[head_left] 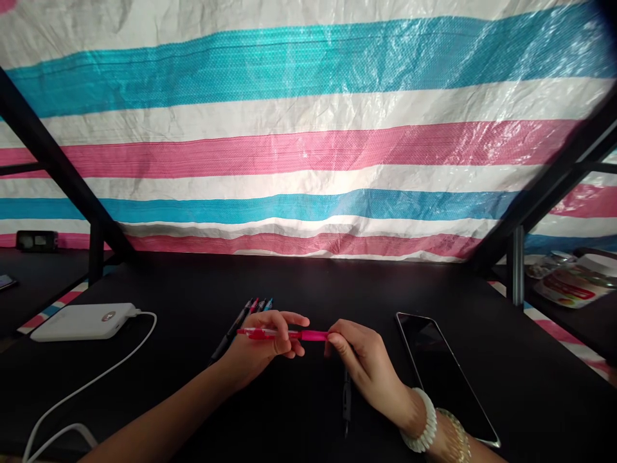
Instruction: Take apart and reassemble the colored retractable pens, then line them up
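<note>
A: Start at the hands. What's the left one doing?

B: The left hand (258, 347) is curled around a red pen (294, 334), with the thumb and fingers closed on the barrel from either side.

A: And the right?

B: The right hand (364, 366) pinches the pen's pink end (313, 335) between the thumb and fingertips, with its other fingers folded in. The pen lies level between the two hands, over the middle of a black table (159, 283).

A: Anything on that wrist?

B: Yes, a white coiled bracelet (418, 421), and just beside it a gold bangle (453, 438).

A: What's closest on the table?

B: A bunch of pens (255, 307) lies just behind the left hand, and a dark pen (346, 402) lies under the right.

A: Further out?

B: A black phone (434, 366) lies face up near the right hand. Well off to the left sits a white power bank (81, 321), with a white cable (96, 379) running from it toward the near edge. Beyond the table hangs a pink, blue and white striped tarp (308, 128).
</note>
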The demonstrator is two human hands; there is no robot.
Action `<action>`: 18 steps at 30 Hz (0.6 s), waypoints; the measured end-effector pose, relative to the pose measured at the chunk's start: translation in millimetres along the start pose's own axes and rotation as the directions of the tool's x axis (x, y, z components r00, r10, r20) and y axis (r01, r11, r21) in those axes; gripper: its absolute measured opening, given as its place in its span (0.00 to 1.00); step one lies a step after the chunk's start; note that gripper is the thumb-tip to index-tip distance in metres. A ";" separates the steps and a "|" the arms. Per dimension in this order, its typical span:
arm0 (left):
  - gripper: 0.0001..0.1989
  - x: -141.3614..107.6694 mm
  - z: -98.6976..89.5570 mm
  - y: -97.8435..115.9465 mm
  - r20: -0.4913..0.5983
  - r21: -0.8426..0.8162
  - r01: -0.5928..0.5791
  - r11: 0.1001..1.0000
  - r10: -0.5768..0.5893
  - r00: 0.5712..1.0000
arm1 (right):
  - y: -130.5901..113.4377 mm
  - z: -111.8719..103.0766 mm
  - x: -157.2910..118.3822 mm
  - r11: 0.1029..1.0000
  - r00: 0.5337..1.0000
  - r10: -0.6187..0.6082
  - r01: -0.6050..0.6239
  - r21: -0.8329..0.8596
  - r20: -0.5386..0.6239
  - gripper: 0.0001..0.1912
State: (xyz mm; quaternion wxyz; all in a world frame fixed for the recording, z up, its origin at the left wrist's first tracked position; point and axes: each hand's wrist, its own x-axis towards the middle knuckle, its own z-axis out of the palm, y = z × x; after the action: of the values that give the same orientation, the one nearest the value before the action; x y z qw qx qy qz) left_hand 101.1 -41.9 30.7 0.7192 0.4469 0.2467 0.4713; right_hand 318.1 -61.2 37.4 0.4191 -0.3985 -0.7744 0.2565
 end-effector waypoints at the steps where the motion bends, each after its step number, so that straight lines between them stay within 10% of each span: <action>1: 0.06 -0.6 0.1 0.0 0.007 0.006 0.005 1.000 -0.005 1.000 | 0.3 0.5 -0.2 1.000 1.000 0.011 -0.011 0.019 0.011 0.20; 9: 0.07 -0.6 0.2 0.5 0.052 -0.022 0.031 0.999 -0.030 0.998 | 5.8 3.9 -1.5 0.984 0.991 0.072 -0.090 0.156 0.112 0.23; 18: 0.07 0.3 0.9 -1.8 -0.003 -0.097 0.005 0.995 -0.005 1.000 | 9.0 7.5 -3.9 0.997 0.996 0.003 0.005 0.082 -0.091 0.07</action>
State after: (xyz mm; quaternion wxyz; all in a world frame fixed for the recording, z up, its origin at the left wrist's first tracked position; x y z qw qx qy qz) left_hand 102.8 -42.3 29.6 0.7408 0.4102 0.2258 0.4817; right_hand 316.6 -60.0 25.3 0.4702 -0.3917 -0.7435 0.2697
